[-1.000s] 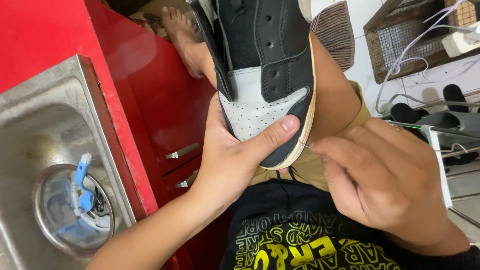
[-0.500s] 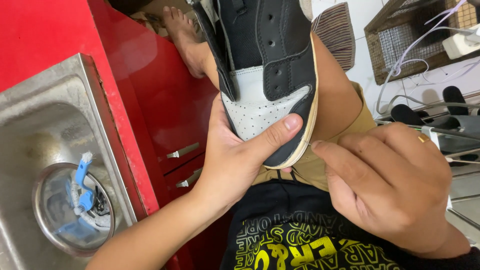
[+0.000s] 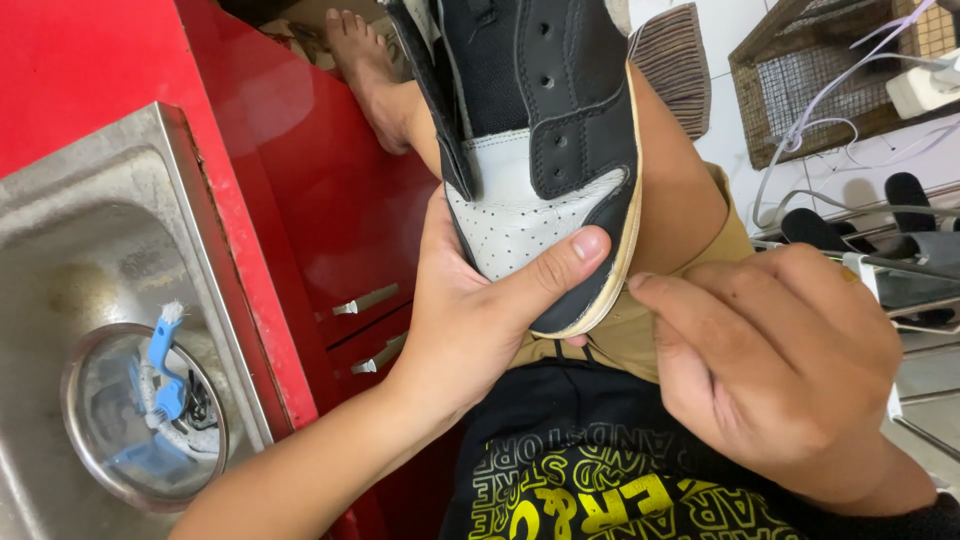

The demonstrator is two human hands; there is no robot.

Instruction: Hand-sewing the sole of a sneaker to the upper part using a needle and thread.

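Thumb [image 3: 575, 250] position on sneaker [image 3: 545, 150] seems unchanged since earlier.

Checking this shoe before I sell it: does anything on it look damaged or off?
No damage shows on the shoe, held at the toe by the left hand. The sole edge looks yellowed beside the white toe panel. The right hand is beside it.

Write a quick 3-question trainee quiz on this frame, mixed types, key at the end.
1. True or false: the left hand grips the toe of the black and white sneaker.
2. What lies in the metal bowl in the sink? A) blue brush B) sponge C) spoon
3. Fill in: the right hand has its fingertip at the sneaker's ____.

Key: 1 true; 2 A, the blue brush; 3 sole edge.
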